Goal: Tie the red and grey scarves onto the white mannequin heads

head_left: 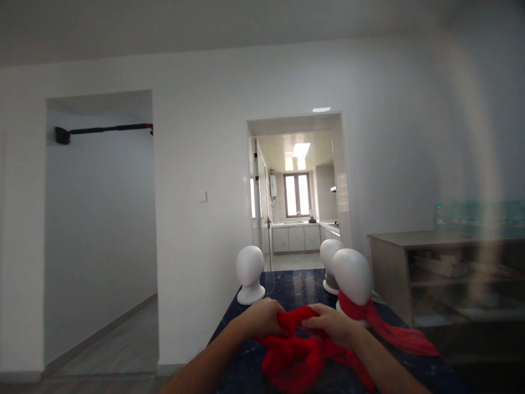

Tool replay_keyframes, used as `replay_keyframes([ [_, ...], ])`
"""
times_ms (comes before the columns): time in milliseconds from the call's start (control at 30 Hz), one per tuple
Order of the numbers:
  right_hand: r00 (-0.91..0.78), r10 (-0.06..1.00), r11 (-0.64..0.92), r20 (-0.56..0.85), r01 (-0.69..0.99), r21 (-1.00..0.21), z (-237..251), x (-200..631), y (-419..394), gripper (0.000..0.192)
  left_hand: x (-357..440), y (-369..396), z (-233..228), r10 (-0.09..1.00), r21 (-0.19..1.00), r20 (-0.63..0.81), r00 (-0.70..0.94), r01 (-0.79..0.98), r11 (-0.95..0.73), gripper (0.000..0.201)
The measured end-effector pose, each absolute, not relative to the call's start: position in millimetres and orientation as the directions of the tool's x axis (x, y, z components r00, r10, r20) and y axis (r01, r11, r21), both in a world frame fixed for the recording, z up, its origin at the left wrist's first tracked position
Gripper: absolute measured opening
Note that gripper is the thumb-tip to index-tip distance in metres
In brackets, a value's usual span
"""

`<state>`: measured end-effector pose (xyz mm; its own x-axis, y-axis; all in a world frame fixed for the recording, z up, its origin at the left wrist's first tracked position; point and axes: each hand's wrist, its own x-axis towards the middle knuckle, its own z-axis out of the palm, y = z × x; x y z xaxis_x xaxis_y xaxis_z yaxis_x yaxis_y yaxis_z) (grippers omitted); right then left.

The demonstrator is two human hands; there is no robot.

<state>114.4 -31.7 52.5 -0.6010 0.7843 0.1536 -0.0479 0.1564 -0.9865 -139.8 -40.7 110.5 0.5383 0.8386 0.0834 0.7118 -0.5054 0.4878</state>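
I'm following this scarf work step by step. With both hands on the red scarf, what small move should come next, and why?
Probably draw the hands apart to open the red scarf. The left hand and right hand pinch it close together, and it lies bunched on the dark table.

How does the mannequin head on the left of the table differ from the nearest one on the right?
The left mannequin head is bare; the right mannequin head has a red scarf wrapped round its neck, its end trailing over the dark table. The left one stands farther back and looks smaller in the picture; the right one stands nearer the right hand. Both are plain white, featureless and upright.
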Motion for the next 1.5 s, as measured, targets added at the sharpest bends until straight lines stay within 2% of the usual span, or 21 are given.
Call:
replay_keyframes([
  [67, -0.599, 0.768, 0.152, 0.228, -0.175, -0.973, 55, 113, -34, 0.023, -136, -40, 109, 0.849, 0.628, 0.079, 0.522, 0.635, -0.449, 0.015],
  [167, -0.615, 0.750, 0.114, 0.243, -0.241, -0.964, 57, 115, -38, 0.033, -129, -43, 113, 0.838, 0.878, 0.061, 0.542, 0.371, -0.304, 0.019],
  [233, -0.632, 0.743, 0.097, 0.222, -0.227, -0.969, 56, 117, -40, 0.038, -124, -49, 120, 0.827, 0.971, 0.061, 0.559, 0.157, -0.178, 0.020],
  [300, -0.636, 0.745, 0.102, 0.201, -0.190, -0.977, 56, 116, -42, 0.043, -118, -56, 127, 0.810, 0.997, 0.074, 0.581, -0.029, -0.070, 0.021],
  [400, -0.585, 0.773, 0.151, 0.245, -0.206, -0.967, 55, 109, -48, 0.047, -107, -66, 137, 0.763, 0.993, 0.040, 0.645, -0.111, 0.042, 0.038],
  [500, -0.547, 0.782, 0.163, 0.300, -0.285, -0.945, 53, 100, -54, 0.045, -98, -73, 145, 0.724, 0.995, -0.100, 0.683, 0.054, 0.087, 0.053],
  [600, -0.495, 0.812, 0.169, 0.310, -0.309, -0.936, 52, 100, -54, 0.035, -95, -75, 152, 0.799, 0.951, -0.131, 0.586, 0.303, -0.066, 0.062],
  [700, -0.442, 0.845, 0.236, 0.301, -0.195, -0.952, 60, 111, -50, 0.021, -99, -77, 153, 0.879, 0.798, -0.051, 0.474, 0.549, -0.250, 0.072],
  [733, -0.444, 0.846, 0.247, 0.294, -0.163, -0.955, 64, 116, -49, 0.019, -100, -78, 152, 0.879, 0.752, -0.041, 0.475, 0.593, -0.286, 0.070],
  [800, -0.477, 0.830, 0.240, 0.289, -0.164, -0.957, 74, 127, -48, 0.016, -101, -80, 147, 0.836, 0.719, -0.052, 0.547, 0.602, -0.348, 0.054],
  [867, -0.527, 0.798, 0.203, 0.292, -0.222, -0.954, 82, 136, -49, 0.018, -101, -81, 142, 0.769, 0.752, -0.069, 0.636, 0.540, -0.379, 0.033],
  [900, -0.557, 0.780, 0.175, 0.287, -0.246, -0.953, 85, 139, -50, 0.020, -102, -81, 141, 0.748, 0.785, -0.065, 0.661, 0.497, -0.371, 0.031],
  [967, -0.601, 0.753, 0.121, 0.268, -0.274, -0.954, 86, 143, -53, 0.026, -101, -81, 142, 0.738, 0.870, -0.009, 0.675, 0.369, -0.327, 0.038],
  [1033, -0.607, 0.747, 0.115, 0.272, -0.284, -0.952, 82, 138, -58, 0.039, -98, -80, 148, 0.735, 0.945, 0.119, 0.668, 0.150, -0.289, 0.045],
  [1100, -0.594, 0.752, 0.150, 0.285, -0.267, -0.952, 73, 120, -63, 0.059, -90, -80, 156, 0.734, 0.966, 0.224, 0.641, -0.046, -0.255, 0.047],
  [1167, -0.559, 0.776, 0.197, 0.294, -0.227, -0.954, 61, 91, -68, 0.071, -78, -81, 167, 0.758, 0.964, 0.264, 0.597, -0.148, -0.220, 0.045],
  [1233, -0.506, 0.816, 0.204, 0.280, -0.202, -0.958, 47, 62, -70, 0.066, -67, -81, 178, 0.803, 0.957, 0.283, 0.524, -0.216, -0.196, 0.040],
  [1333, -0.484, 0.849, 0.182, 0.213, -0.111, -0.977, 30, 47, -65, 0.039, -67, -81, 196, 0.866, 0.885, 0.383, 0.322, -0.395, -0.245, 0.034],
  [1433, -0.479, 0.863, 0.193, 0.161, 0.018, -0.981, 35, 90, -57, 0.024, -93, -77, 215, 0.869, 0.762, 0.483, 0.104, -0.538, -0.360, 0.026],
  [1500, -0.493, 0.860, 0.200, 0.134, 0.083, -0.976, 54, 140, -56, 0.022, -119, -75, 225, 0.867, 0.697, 0.496, 0.046, -0.616, -0.367, 0.019],
])
